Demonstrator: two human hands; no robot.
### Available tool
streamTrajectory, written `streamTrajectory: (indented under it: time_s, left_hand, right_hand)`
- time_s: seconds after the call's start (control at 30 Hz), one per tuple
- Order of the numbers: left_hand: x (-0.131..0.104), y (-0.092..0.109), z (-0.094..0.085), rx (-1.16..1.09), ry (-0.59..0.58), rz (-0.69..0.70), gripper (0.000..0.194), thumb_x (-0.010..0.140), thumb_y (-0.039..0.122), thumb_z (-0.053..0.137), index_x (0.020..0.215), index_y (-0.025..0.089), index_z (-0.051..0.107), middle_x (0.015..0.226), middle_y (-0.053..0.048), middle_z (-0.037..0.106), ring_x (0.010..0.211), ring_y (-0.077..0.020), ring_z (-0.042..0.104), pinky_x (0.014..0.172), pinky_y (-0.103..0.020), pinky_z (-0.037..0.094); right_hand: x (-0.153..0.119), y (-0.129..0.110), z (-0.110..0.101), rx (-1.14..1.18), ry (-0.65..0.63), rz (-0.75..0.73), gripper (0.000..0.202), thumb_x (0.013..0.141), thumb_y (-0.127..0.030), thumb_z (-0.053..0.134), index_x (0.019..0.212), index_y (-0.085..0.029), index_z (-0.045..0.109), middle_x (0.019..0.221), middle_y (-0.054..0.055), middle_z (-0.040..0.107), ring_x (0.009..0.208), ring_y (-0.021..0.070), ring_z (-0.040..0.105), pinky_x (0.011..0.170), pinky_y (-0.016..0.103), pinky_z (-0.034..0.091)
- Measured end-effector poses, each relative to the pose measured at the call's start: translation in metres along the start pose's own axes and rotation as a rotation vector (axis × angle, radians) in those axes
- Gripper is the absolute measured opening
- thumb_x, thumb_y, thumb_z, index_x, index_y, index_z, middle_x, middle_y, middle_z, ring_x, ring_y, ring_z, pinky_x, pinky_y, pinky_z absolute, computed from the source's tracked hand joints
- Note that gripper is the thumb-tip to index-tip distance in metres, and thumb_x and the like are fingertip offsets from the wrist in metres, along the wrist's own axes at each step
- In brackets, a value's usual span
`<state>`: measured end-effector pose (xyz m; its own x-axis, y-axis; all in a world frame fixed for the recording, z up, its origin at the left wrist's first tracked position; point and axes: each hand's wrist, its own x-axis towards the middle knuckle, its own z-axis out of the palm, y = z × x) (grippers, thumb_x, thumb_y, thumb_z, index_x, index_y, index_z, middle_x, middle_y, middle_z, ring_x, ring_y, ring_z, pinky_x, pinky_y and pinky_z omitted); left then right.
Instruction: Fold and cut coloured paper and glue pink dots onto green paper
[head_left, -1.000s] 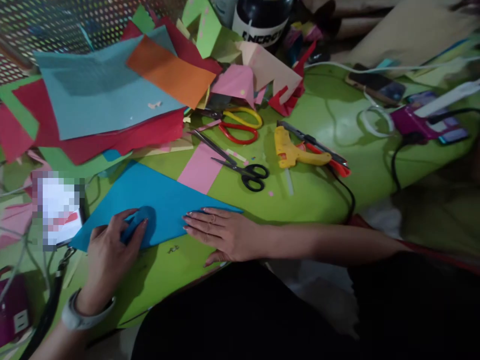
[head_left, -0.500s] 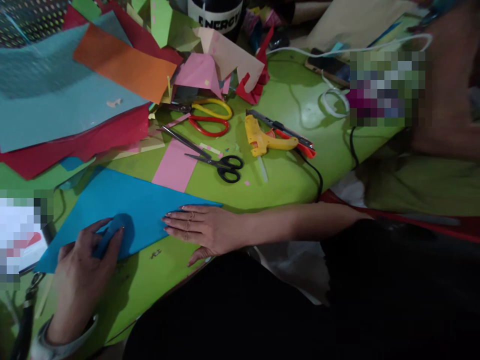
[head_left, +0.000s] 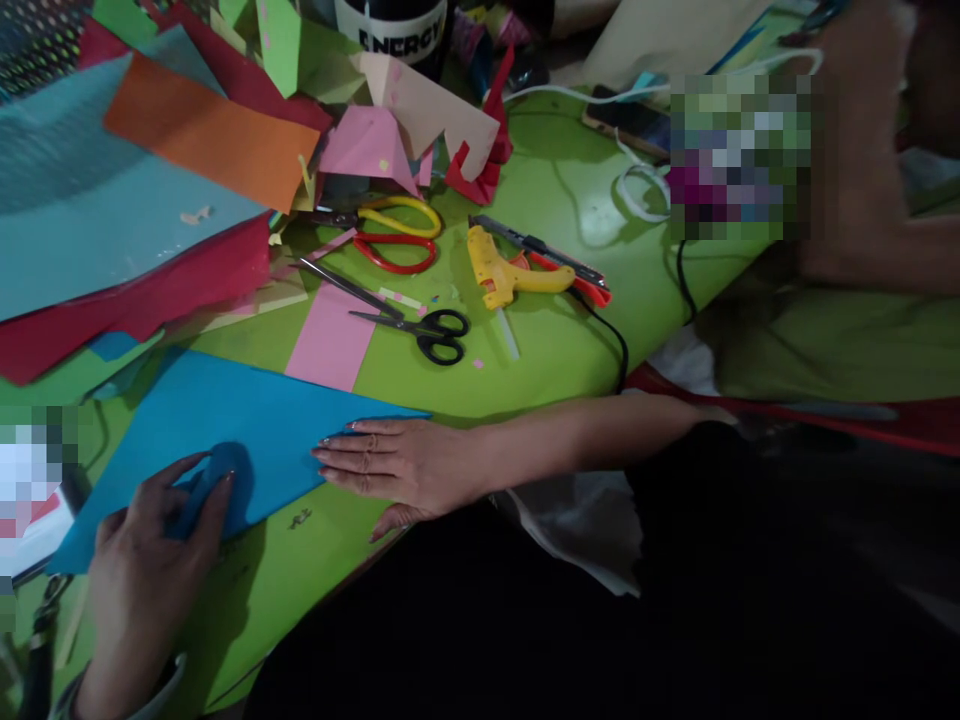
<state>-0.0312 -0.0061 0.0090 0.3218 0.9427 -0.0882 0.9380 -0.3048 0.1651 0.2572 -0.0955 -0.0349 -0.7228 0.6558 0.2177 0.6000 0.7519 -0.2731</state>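
Note:
A sheet of blue paper (head_left: 262, 415), folded to a point at its right end, lies near the table's front edge. My left hand (head_left: 150, 545) grips a curled blue piece (head_left: 201, 495) between thumb and fingers over the sheet's lower left. It looks like a raised flap of the same paper, though its join is hidden by the hand and shadow. On the right end my right hand (head_left: 401, 465) rests flat, fingers stretched out, thumb apart on the table. Black-handled scissors (head_left: 420, 328) and a pink paper strip (head_left: 330, 340) lie just beyond the sheet.
A yellow glue gun (head_left: 502, 275) and a utility knife (head_left: 547, 250) lie on the green table (head_left: 555, 370). Red-and-yellow-handled scissors (head_left: 397, 235) lie by stacked coloured paper (head_left: 97, 200). Another person's arm (head_left: 847, 170) is at the right. A dark container (head_left: 397, 40) stands behind.
The whole view has shifted slightly, so most things appear further left. Both hands keep about the same places on the blue paper, with no clear change of grip.

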Motion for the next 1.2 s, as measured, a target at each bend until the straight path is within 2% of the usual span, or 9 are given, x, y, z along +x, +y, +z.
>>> streamTrajectory:
  time_s: [0.13,0.23,0.43,0.57,0.77,1.03,1.2]
  left_hand:
    - [0.000,-0.001,0.001,0.003,0.023,-0.006,0.042,0.092,0.054,0.057,0.126,0.028,0.058,0.089,-0.004,0.069,0.087,-0.0304,0.064,0.077,-0.038,0.049]
    - [0.000,-0.004,0.003,0.024,0.040,0.007,0.039,0.092,0.054,0.057,0.124,0.031,0.057,0.090,-0.003,0.069,0.086,-0.0303,0.064,0.075,-0.038,0.049]
    - [0.000,-0.004,0.001,0.032,0.060,0.039,0.033,0.092,0.052,0.059,0.116,0.029,0.058,0.093,-0.004,0.071,0.083,-0.0291,0.065,0.073,-0.038,0.050]
    - [-0.002,0.002,-0.002,-0.018,0.070,0.075,0.039,0.092,0.052,0.057,0.120,0.025,0.061,0.083,-0.003,0.070,0.079,-0.0274,0.067,0.073,-0.038,0.050]
    - [-0.007,0.004,-0.001,-0.081,0.081,0.116,0.039,0.096,0.050,0.053,0.118,0.020,0.063,0.072,-0.001,0.066,0.069,-0.0213,0.068,0.080,-0.037,0.048]
    - [-0.012,0.004,-0.001,-0.111,0.072,0.115,0.038,0.098,0.048,0.052,0.123,0.021,0.062,0.071,0.001,0.065,0.069,-0.0191,0.066,0.079,-0.034,0.047]
    - [-0.013,0.004,0.000,-0.140,0.080,0.123,0.038,0.098,0.046,0.052,0.125,0.021,0.061,0.070,0.001,0.065,0.070,-0.0206,0.067,0.077,-0.034,0.047]
  right_hand:
    - [0.000,-0.001,0.002,-0.005,0.010,0.002,0.076,0.103,-0.062,0.034,0.150,-0.003,0.043,0.160,0.018,0.040,0.151,0.0245,0.033,0.127,0.040,0.021]
    - [0.001,-0.002,0.004,-0.001,0.004,0.018,0.078,0.101,-0.064,0.036,0.150,-0.004,0.044,0.159,0.018,0.041,0.151,0.0240,0.034,0.127,0.040,0.022]
    - [0.001,-0.003,0.003,0.023,-0.007,0.020,0.078,0.101,-0.064,0.037,0.150,-0.003,0.043,0.160,0.017,0.039,0.151,0.0248,0.033,0.127,0.041,0.021]
    - [-0.002,-0.006,0.004,0.074,-0.001,0.032,0.074,0.102,-0.061,0.038,0.150,-0.005,0.044,0.159,0.017,0.040,0.152,0.0240,0.031,0.126,0.043,0.024]
    - [-0.005,-0.008,0.003,0.098,0.025,-0.025,0.073,0.105,-0.054,0.038,0.151,0.003,0.039,0.159,0.022,0.037,0.152,0.0290,0.030,0.125,0.048,0.030]
    - [-0.007,-0.010,0.000,0.097,0.052,-0.049,0.073,0.101,-0.049,0.052,0.151,0.002,0.038,0.157,0.024,0.040,0.153,0.0296,0.028,0.122,0.049,0.036]
    - [-0.008,-0.012,0.002,0.084,0.057,-0.051,0.071,0.101,-0.050,0.051,0.150,0.001,0.040,0.157,0.024,0.040,0.153,0.0300,0.028,0.121,0.051,0.038]
